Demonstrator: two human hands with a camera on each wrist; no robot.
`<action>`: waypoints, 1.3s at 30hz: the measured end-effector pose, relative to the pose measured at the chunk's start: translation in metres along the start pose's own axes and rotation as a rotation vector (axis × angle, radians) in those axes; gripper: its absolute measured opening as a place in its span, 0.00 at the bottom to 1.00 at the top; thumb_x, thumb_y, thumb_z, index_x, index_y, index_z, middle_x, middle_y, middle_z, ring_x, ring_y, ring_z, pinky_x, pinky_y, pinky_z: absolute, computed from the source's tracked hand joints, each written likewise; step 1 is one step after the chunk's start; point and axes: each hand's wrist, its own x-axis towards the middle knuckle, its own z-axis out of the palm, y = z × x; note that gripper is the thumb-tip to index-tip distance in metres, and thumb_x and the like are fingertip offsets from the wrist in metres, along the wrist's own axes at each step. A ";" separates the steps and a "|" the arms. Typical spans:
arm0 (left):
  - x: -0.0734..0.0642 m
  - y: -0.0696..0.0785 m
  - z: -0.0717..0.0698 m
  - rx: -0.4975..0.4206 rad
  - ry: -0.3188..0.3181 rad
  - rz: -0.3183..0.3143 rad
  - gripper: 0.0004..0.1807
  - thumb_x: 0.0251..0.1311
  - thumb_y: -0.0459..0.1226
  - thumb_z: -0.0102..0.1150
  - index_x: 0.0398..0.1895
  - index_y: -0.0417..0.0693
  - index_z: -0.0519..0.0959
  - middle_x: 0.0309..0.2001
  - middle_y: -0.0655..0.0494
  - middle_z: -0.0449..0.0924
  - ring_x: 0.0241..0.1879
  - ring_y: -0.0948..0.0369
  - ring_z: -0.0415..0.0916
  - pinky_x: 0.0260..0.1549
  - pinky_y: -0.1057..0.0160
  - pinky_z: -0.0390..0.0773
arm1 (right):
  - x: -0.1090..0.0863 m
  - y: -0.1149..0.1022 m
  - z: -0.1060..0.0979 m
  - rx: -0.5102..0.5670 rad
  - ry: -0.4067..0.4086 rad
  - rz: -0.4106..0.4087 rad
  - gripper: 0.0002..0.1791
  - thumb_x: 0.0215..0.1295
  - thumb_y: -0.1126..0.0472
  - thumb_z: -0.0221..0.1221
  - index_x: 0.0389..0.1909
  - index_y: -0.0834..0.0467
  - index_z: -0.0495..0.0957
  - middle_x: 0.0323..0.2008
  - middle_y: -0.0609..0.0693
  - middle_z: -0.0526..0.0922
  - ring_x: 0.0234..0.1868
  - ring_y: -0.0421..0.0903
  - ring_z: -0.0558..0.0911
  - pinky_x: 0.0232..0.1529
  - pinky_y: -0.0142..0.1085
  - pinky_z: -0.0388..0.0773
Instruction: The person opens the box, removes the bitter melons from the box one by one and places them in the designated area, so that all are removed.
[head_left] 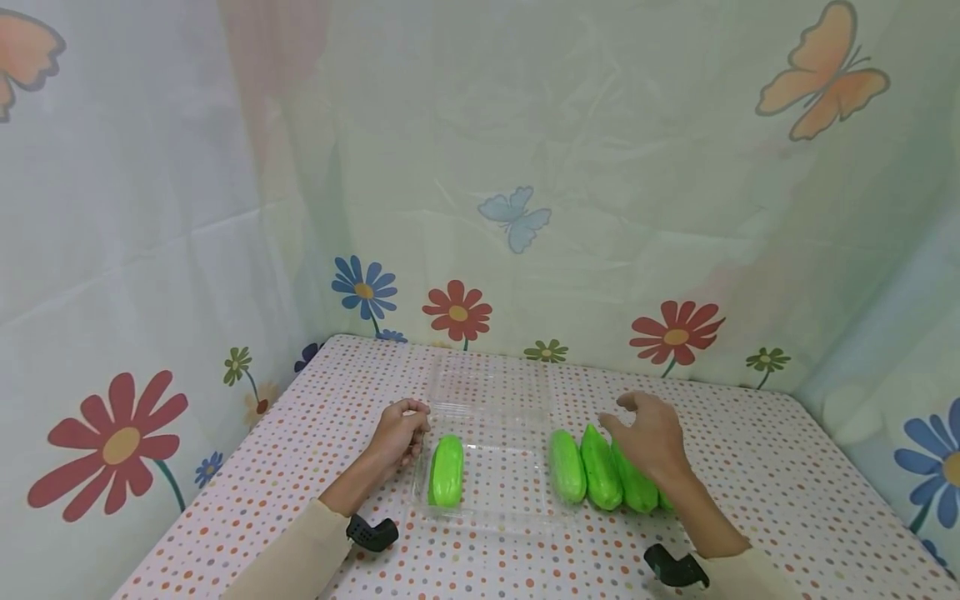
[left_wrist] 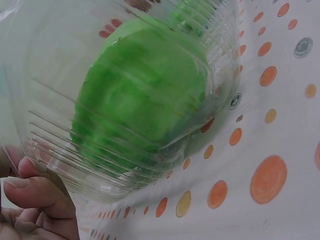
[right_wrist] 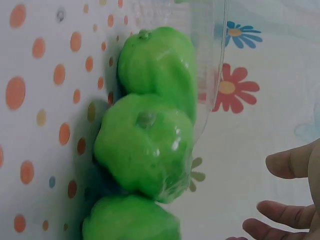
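Observation:
A clear plastic clamshell box [head_left: 551,475] lies with its lid [head_left: 487,385] folded back. One glossy green gourd [head_left: 447,472] sits lengthwise along the left side inside the box. My left hand [head_left: 401,432] is at the box's left edge; in the left wrist view its thumb and curled finger pinch the ribbed plastic rim. Beyond the right side of the box, several green gourds lie side by side, among them a paler gourd [head_left: 567,468] and a pointed gourd [head_left: 602,468]. Above the right end of this row hovers my right hand [head_left: 648,433], thumb and fingers spread, holding nothing.
A dotted cloth [head_left: 465,571] covers the table. Flowered fabric [head_left: 600,275] hangs at the back and both sides. Each wrist carries a black camera strap, the left camera [head_left: 372,533] and the right camera [head_left: 675,567].

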 end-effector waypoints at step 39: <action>-0.002 0.003 -0.001 -0.024 -0.024 0.014 0.18 0.61 0.28 0.50 0.55 0.32 0.71 0.14 0.59 0.66 0.10 0.65 0.60 0.06 0.68 0.58 | -0.033 -0.136 0.082 0.092 -0.364 -0.233 0.27 0.64 0.51 0.67 0.58 0.63 0.78 0.56 0.59 0.81 0.57 0.59 0.79 0.53 0.55 0.79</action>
